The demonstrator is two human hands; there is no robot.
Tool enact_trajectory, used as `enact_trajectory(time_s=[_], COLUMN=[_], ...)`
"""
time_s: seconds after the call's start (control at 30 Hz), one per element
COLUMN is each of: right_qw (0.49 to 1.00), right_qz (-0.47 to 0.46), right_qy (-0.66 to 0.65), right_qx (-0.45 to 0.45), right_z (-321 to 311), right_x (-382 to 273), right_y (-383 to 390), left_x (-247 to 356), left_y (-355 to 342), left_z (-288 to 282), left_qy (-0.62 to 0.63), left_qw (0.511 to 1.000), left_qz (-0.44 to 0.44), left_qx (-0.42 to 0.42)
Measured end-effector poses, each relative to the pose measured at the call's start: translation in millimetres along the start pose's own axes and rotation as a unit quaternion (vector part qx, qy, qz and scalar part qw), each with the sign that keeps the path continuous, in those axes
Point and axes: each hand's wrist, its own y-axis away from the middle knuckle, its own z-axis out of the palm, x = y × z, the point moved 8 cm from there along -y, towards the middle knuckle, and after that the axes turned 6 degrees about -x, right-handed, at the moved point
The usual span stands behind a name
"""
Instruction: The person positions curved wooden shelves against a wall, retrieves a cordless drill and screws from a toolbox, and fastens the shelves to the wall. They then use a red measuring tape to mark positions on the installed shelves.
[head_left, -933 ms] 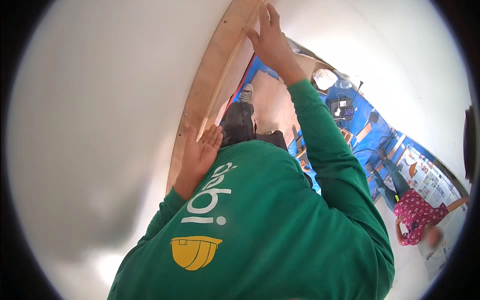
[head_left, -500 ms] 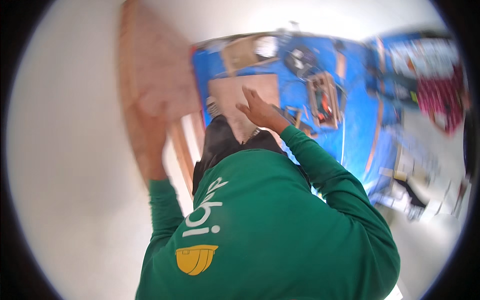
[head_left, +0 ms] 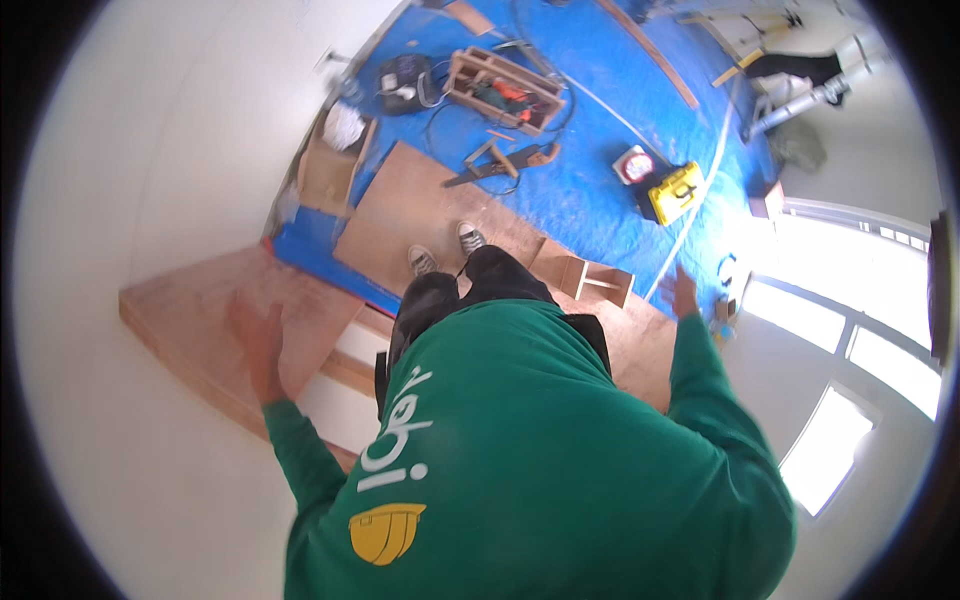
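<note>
We see a flat, reddish-brown wooden panel (head_left: 312, 298) at the lower left, its surface smooth and faintly mottled, its long edge set against a plain white wall (head_left: 150, 160). Beside it run straight wooden bars (head_left: 350, 373) with white strips between them. A pale brown plywood board (head_left: 385, 205) lies on the creased blue sheeting (head_left: 600, 110), and a small boxy wooden frame (head_left: 575, 277) rests near the shoes (head_left: 471, 237). Farther off we find a long open wooden toolbox (head_left: 468, 68), a saw (head_left: 510, 165) with a wooden handle, and a hard-edged yellow case (head_left: 676, 194). Our left hand (head_left: 258, 335) is over the panel, fingers extended and parted, gripping nothing; blur keeps us from telling whether it touches the wood. Our right hand (head_left: 681, 293) is out to the right, fingers loosely extended, with nothing visible in it; their exact spread we cannot tell.
</note>
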Motion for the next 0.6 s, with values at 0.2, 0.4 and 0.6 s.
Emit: enact_trajectory(time_s=[0.2,0.4,0.6], right_qw=[0.919,0.946,0.960], right_qz=[0.264,0.160,-0.084], right_qy=[-0.085,0.118,0.134], right_qx=[-0.280,-0.257,-0.233], right_z=[29.0,79.1,153.6], right_x=[252.6,277.3,139.9], right_y=[130.6,166.7,137.2], left_x=[49.4,130.3,104.9], left_y=[-6.5,20.8,2.9], left_z=[20.7,29.1,-3.3], left_qy=[0.080,0.154,0.143], left_qw=[0.992,0.969,0.977], left_qz=[0.085,0.180,0.157], left_qx=[0.038,-0.074,-0.016])
